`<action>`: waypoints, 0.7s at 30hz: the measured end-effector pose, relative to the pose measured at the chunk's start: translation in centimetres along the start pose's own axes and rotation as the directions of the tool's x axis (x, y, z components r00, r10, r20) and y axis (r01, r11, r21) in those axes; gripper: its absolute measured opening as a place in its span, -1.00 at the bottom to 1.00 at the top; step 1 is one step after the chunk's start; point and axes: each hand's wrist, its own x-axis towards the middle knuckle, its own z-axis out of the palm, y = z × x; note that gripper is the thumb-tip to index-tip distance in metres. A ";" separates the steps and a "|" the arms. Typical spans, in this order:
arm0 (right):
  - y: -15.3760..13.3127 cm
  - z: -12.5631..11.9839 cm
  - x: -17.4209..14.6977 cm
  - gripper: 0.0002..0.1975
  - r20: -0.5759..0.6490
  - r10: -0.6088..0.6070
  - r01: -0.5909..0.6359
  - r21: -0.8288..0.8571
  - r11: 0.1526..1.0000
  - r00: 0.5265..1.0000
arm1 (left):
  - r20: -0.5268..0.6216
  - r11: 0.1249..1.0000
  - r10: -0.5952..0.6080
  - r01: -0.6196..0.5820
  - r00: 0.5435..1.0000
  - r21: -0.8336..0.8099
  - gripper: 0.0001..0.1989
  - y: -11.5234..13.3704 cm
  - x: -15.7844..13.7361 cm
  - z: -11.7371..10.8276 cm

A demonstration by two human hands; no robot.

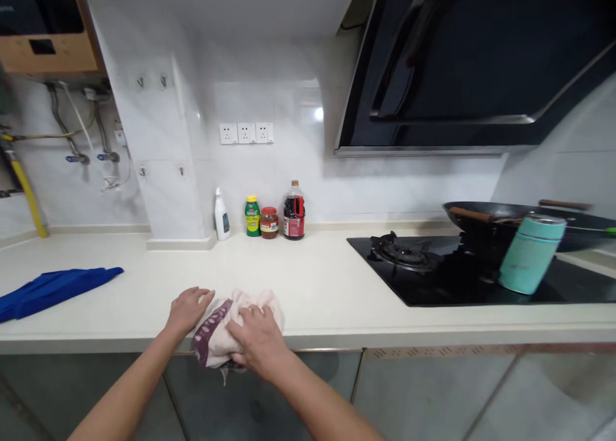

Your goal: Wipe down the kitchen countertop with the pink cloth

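A crumpled pale pink cloth (pixel 248 300) with a purple patterned border lies at the front edge of the white counter (pixel 317 280), part of it hanging over. My right hand (pixel 260 338) is on top of the cloth, its fingers curled into the fabric and its thumb at the near side. To the left, my left hand (pixel 189 311) rests by the purple border with its fingers stretched out. It seems to hold nothing; whether its fingertips touch the cloth I cannot tell.
A blue cloth (pixel 58 290) lies at the left. A white spray bottle (pixel 221 216), green bottle (pixel 252 217), red-lidded jar (pixel 269 224) and dark sauce bottle (pixel 294 216) line the wall. At right, a mint tumbler (pixel 532 255) and a wok (pixel 591 229) stand on the black stove (pixel 433 290).
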 end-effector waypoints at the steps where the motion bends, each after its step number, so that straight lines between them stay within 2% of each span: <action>1: 0.8 -0.1 -0.9 -0.40 -0.007 -0.023 0.023 -0.012 1.000 1.000 | 0.004 1.000 0.007 -0.007 1.000 0.005 -0.45 0.0 0.0 0.1; 4: 4.5 -0.8 -5.0 -0.40 -0.045 0.007 -0.008 -0.015 1.000 0.999 | 0.005 0.999 0.030 -0.030 1.000 0.034 -0.46 0.0 -0.2 0.2; 8: 11.7 -2.7 -13.2 -0.47 -0.142 0.135 -0.139 -0.017 0.990 0.981 | 0.008 0.995 0.048 -0.049 0.999 0.087 -0.46 0.2 -0.4 0.3; 11: 17.3 -4.1 -19.7 -0.56 -0.184 0.213 -0.226 -0.051 0.973 0.960 | 0.014 0.989 0.069 -0.070 0.998 0.131 -0.46 0.5 -0.6 0.3; 14: 21.1 -5.1 -24.2 -0.63 -0.210 0.329 -0.350 -0.069 0.934 0.920 | 0.015 0.980 0.098 -0.099 0.995 0.171 -0.47 0.7 -0.7 0.3; 17: 21.2 -5.7 -24.5 -0.63 -0.220 0.456 -0.481 -0.075 0.874 0.862 | 0.015 0.976 0.101 -0.102 0.995 0.194 -0.49 1.0 -0.8 0.3; 19: 19.4 -5.9 -22.2 -0.59 -0.155 0.502 -0.516 -0.070 0.854 0.851 | 0.028 0.974 0.088 -0.092 0.996 0.209 -0.50 1.2 -0.9 0.2; 21: 16.6 -5.9 -18.7 -0.50 -0.032 0.507 -0.508 -0.049 0.860 0.861 | 0.044 0.972 0.079 -0.087 0.996 0.217 -0.51 1.4 -0.9 0.0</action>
